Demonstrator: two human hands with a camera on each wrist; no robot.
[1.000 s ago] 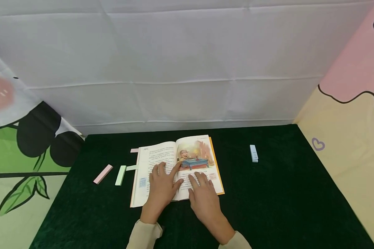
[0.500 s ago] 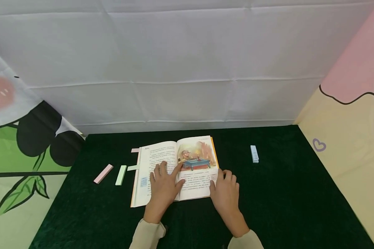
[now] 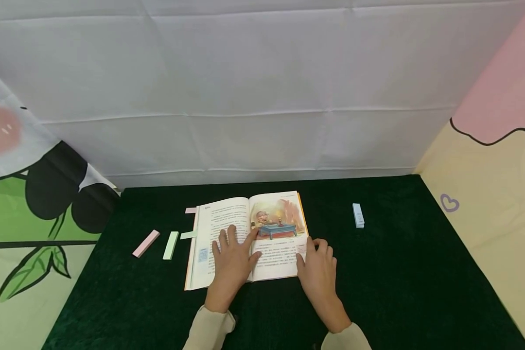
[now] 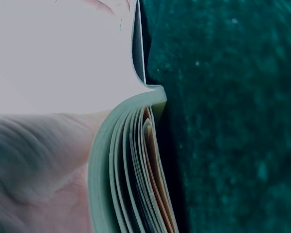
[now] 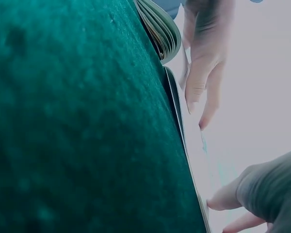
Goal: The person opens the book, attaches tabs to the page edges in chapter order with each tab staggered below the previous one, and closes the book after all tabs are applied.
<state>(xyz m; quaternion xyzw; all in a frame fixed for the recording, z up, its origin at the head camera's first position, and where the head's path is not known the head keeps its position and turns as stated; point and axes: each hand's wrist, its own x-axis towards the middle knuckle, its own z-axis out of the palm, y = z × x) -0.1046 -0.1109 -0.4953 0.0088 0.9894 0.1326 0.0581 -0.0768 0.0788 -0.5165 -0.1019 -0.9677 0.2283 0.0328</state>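
An open picture book [image 3: 275, 260] lies on the dark green cloth [image 3: 398, 272], its right page showing a colour illustration. My left hand [image 3: 232, 260] presses flat on the left page beside the spine, fingers spread. My right hand [image 3: 317, 267] rests at the book's right edge. Its thumb touches the page margin and its fingers lie relaxed on the cloth beside it. The left wrist view shows my palm [image 4: 34, 165] on the page above the fanned page edges [image 4: 131, 170]. In the right wrist view the left hand's fingers [image 5: 203, 58] lie on the white page.
A pink sticky pad [image 3: 146, 243] and a green sticky pad [image 3: 171, 245] lie left of the book, and a blue pad [image 3: 358, 215] to its right. A pink tab [image 3: 190, 210] and a green tab [image 3: 187, 235] stick out from the left pages. Fabric backdrops surround the table.
My right hand slid off the right page to the book's right edge. Over the last half second it barely moved. The left hand stayed pressed on the left page.
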